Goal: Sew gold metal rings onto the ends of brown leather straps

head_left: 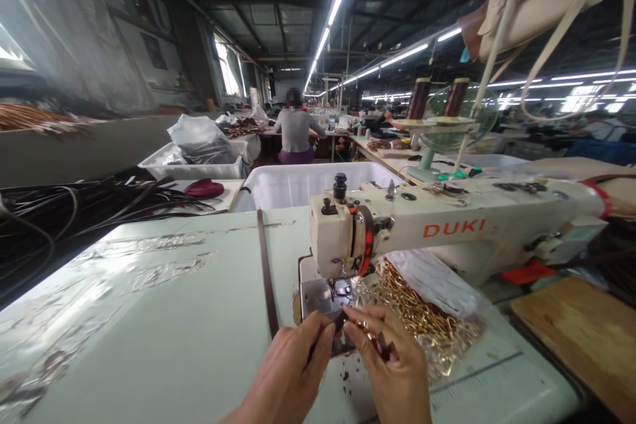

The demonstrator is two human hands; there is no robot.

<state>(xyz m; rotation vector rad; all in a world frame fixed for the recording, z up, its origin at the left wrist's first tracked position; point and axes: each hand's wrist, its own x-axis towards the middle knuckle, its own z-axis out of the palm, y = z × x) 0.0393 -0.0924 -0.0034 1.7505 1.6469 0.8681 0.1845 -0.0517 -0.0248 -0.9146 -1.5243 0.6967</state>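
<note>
Evidently, a short brown strap (340,319) is held between the two hands, at twelve o'clock from the wearer and just before the machine's needle area. It is pinched between thumb and forefinger of the left hand (291,361); the grip of the right hand (397,354) is closed, fingertips almost together, around a small metal piece (365,326) beside the strap. The strap should handle as light and bendable, best taken by its flat faces near the end; the metal looks hard and smooth, and may slip. Whether the two are joined cannot be told, as both are largely covered by fingers. At ten o'clock from the hands, a longer strap (267,278) is laid on the desk (173,318), its near end lost by the left hand. At two o'clock, gold-coloured pieces (422,301) are blurred by clear plastic. At twelve, the sewing machine (447,228) has its foot partly masked.
</note>
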